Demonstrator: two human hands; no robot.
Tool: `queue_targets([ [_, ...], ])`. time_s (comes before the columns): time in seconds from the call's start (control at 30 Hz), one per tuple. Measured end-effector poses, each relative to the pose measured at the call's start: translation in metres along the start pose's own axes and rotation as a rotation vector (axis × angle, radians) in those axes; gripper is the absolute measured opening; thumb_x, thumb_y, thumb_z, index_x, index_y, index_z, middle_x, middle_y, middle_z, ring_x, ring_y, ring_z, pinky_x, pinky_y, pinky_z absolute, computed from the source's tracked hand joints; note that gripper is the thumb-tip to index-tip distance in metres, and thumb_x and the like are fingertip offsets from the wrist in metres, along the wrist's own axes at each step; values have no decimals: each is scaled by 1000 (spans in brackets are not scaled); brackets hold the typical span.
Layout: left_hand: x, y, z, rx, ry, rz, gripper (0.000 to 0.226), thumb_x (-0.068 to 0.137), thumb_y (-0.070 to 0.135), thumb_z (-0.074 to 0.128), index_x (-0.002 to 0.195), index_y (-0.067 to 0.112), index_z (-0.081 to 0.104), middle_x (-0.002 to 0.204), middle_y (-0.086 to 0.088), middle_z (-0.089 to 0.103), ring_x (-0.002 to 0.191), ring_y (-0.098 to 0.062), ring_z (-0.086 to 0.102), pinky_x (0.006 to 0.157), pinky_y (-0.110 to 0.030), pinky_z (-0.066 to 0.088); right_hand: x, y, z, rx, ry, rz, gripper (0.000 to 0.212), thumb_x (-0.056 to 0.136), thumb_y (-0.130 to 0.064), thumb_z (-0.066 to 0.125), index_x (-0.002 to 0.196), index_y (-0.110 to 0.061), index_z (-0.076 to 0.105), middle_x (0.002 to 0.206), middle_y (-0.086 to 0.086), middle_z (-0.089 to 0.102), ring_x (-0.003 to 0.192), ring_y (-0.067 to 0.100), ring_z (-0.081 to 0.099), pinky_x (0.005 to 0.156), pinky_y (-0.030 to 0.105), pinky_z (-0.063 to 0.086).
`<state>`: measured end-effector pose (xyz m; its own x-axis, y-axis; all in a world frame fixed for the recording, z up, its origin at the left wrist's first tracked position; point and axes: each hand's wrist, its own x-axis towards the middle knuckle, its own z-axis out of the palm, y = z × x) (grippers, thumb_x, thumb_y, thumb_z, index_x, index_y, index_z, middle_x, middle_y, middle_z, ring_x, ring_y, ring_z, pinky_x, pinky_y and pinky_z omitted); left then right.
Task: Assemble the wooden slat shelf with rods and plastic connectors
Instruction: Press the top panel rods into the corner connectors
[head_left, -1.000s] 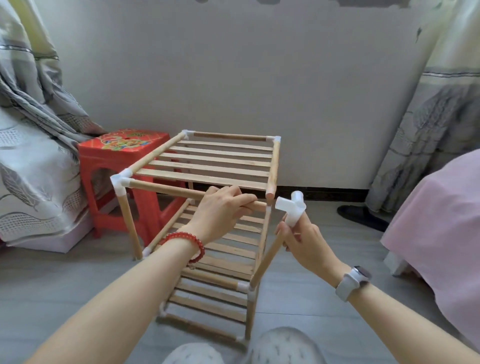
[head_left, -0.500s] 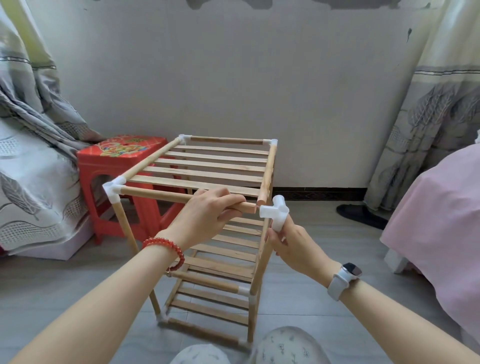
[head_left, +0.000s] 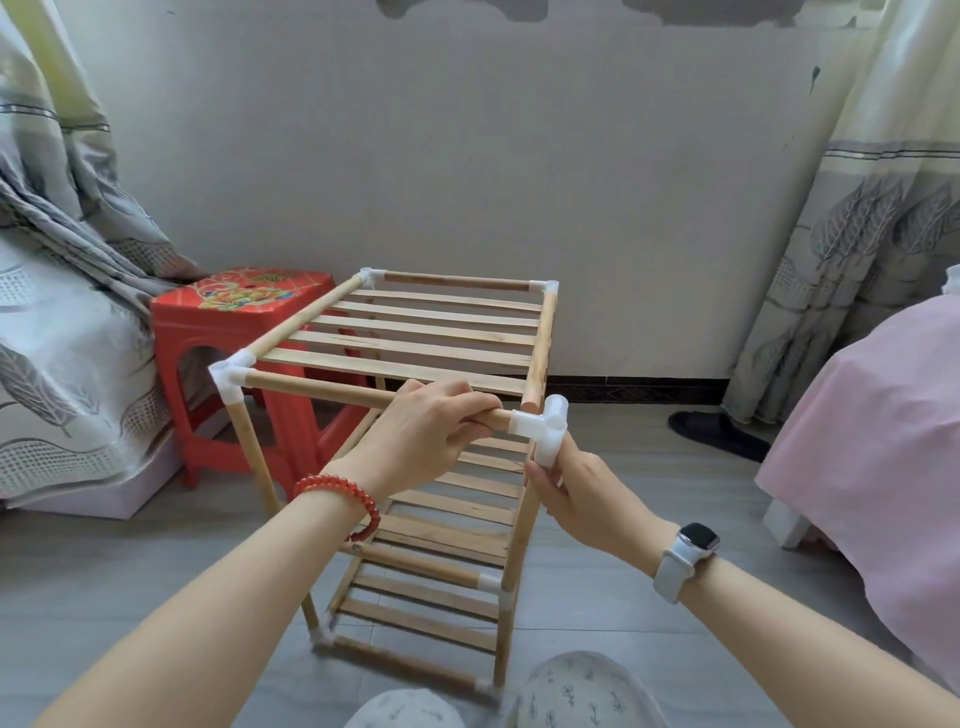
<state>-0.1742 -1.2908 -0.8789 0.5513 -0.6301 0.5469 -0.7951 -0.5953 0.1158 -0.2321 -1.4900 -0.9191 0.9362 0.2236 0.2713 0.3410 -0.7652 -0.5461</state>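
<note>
1. The wooden slat shelf (head_left: 415, 343) stands upright on the grey floor (head_left: 130, 561), in front of the white wall (head_left: 467, 156). All positions below are given relative to this shelf.
2. The front top rod (head_left: 317, 387) is gripped by the left hand (head_left: 421, 434), near the rod's right end. The fingers are curled over the top of the rod and closed around it.
3. The white plastic connector (head_left: 543, 423) is located at the front right top corner of the shelf, just right of the left hand. The right end of the front top rod is seated in its left socket.
4. The connector sits on top of the front right upright rod (head_left: 522, 535), which is pinched by the right hand (head_left: 582, 493) directly below the connector. The fingertips touch the connector's lower socket.
5. The front end of the right side rod (head_left: 540, 343) lies just above and behind the connector and is not seated in it.
6. A red plastic stool (head_left: 234, 332) stands just left of the shelf, near its rear left corner.
7. Grey patterned fabric (head_left: 52, 312) is draped left of the shelf, beyond the stool.
8. A pink covering (head_left: 872, 415) and a curtain (head_left: 857, 234) are located well to the right of the shelf. A dark slipper (head_left: 719, 435) lies on the floor between them and the shelf.
</note>
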Motion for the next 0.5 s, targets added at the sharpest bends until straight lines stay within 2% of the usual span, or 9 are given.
queue_targets([
  [0.1, 0, 0, -4, -47, -6, -38, 24, 90, 18, 62, 113, 19, 65, 97, 3, 62, 83, -13, 55, 79, -28, 27, 1, -2, 1, -54, 17, -10, 43, 99, -30, 41, 131, -3, 33, 80, -1, 61, 58, 6, 53, 57, 21, 48],
  [0.17, 2, 5, -7, -120, -43, -109, 24, 92, 31, 57, 114, 24, 63, 101, 10, 59, 90, -9, 52, 83, -30, 27, 2, -5, 4, -97, 28, -5, 41, 99, -30, 42, 128, -3, 35, 71, -11, 52, 55, 5, 48, 52, 18, 41],
  [0.27, 7, 16, -7, -122, -124, -171, 42, 89, 52, 42, 119, 29, 59, 104, 17, 54, 97, -3, 48, 90, -32, 25, 1, -8, 2, -185, 27, -21, 45, 98, -35, 41, 129, -3, 34, 74, -10, 49, 60, 11, 51, 52, 17, 34],
  [0.37, 8, 19, -3, -111, -111, -152, 29, 96, 36, 49, 121, 26, 59, 101, 15, 58, 94, -4, 49, 89, -34, 25, 0, -9, -4, -278, -15, -17, 44, 99, -39, 37, 127, -4, 34, 81, -4, 51, 71, 23, 56, 53, 24, 32],
  [0.5, 7, 20, -5, -181, -107, -181, 29, 97, 25, 49, 125, 20, 52, 93, 15, 58, 97, -9, 56, 94, -36, 26, 1, -16, -7, -319, -68, 19, 38, 101, -37, 32, 121, -5, 35, 91, 6, 60, 81, 31, 61, 59, 31, 32],
])
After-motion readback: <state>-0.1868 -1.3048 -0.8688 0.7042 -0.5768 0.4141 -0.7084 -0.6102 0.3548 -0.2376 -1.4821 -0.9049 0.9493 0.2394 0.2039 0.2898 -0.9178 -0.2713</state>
